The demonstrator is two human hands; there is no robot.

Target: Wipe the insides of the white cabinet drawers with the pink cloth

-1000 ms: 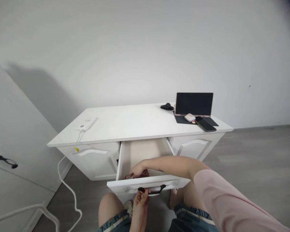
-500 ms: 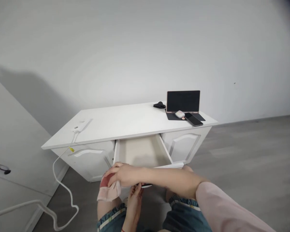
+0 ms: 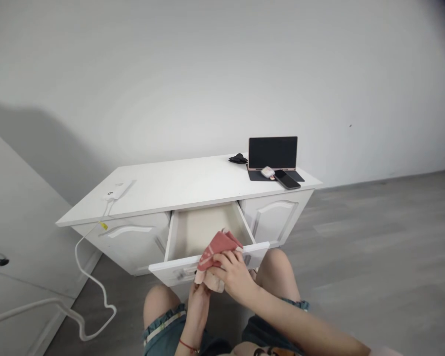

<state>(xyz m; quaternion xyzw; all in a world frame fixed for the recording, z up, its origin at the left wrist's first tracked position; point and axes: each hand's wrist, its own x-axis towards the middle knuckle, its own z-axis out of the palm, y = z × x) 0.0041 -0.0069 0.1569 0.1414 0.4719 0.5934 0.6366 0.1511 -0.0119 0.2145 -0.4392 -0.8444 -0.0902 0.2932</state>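
A red and pale pink cloth (image 3: 219,247) is held up in front of the open drawer (image 3: 203,232) of a low white cabinet (image 3: 178,190). My right hand (image 3: 233,275) grips the cloth from the right, fingers closed on it. My left hand (image 3: 197,296) comes up from below and touches the cloth's lower pale edge, its fingers mostly hidden behind the cloth. The drawer's inside looks bare as far as I can see. My knees are on either side below the drawer front.
On the cabinet top at right stand a dark tablet (image 3: 272,153), a phone (image 3: 287,179), a small earbud case (image 3: 267,172) and a black item (image 3: 238,158). A white power strip (image 3: 117,189) lies at left, its cable (image 3: 92,282) trailing over the grey floor. White furniture stands far left.
My right hand has taken the cloth out of the drawer, over the front and up in front of it. My left hand has left the drawer handle and risen to the cloth.
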